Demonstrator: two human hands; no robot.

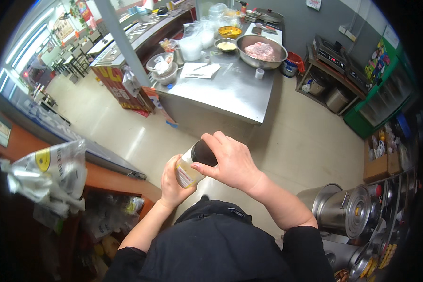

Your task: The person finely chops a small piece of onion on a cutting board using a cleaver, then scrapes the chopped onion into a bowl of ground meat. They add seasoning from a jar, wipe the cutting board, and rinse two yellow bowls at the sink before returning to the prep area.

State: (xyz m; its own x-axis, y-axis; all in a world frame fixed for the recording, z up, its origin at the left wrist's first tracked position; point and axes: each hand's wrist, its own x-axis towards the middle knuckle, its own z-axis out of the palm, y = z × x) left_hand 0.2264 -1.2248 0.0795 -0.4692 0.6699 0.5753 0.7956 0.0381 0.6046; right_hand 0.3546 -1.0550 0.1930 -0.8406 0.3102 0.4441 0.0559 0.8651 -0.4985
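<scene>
A clear jar (187, 172) with a printed label and pale contents is tilted in front of my body. My left hand (172, 179) wraps around its lower side. Over its black lid (203, 153) curl the fingers and thumb of my right hand (231, 160). The lid sits on the jar's mouth. Beyond my hands stands a steel table (229, 93). It carries a large steel bowl (278, 60) of raw minced meat (260, 51).
A smaller bowl of pale yellow contents (227, 46), a yellow bowl (230, 31) and white papers (200, 70) are on the table. Steel stockpots (342, 211) stand at lower right. Left is a wooden counter (127, 178) with plastic bags (56, 176). Induction cookers (329, 53) sit on a shelf.
</scene>
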